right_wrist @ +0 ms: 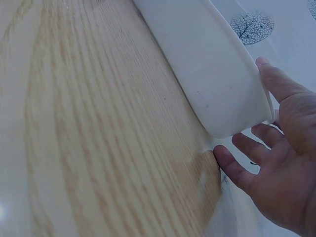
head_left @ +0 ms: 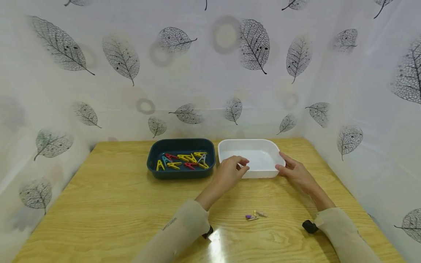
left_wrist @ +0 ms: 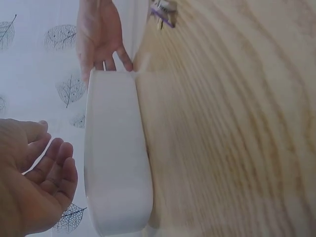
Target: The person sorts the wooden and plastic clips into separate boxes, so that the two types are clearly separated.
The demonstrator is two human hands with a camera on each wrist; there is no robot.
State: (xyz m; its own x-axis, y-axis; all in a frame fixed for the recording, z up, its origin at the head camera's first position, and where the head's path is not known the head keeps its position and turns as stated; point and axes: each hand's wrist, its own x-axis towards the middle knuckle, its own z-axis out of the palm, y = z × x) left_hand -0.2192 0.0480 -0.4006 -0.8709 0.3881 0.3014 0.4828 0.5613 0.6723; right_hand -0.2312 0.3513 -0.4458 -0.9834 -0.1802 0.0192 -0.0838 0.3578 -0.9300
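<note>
My right hand (head_left: 297,175) holds the right end of a white plastic tray (head_left: 246,174), its thumb (right_wrist: 281,81) at the rim and its other fingers against the outer end wall. My left hand (head_left: 230,170) hovers by the tray's front left, partly covering it in the head view. Its fingers are loosely curled, and nothing shows between them in the left wrist view, where the hand (left_wrist: 37,182) appears beside the tray wall (left_wrist: 118,153). Inside, the tray's visible floor is bare white.
Left of the white tray stands a dark blue tray (head_left: 181,175) with several plastic clothes pegs (head_left: 174,165) in yellow, red, teal and grey. Small clips (head_left: 253,217), one with a purple part, lie on the wooden table (head_left: 115,204) between the forearms. Leaf-patterned curtain (head_left: 197,84) encloses the back and sides.
</note>
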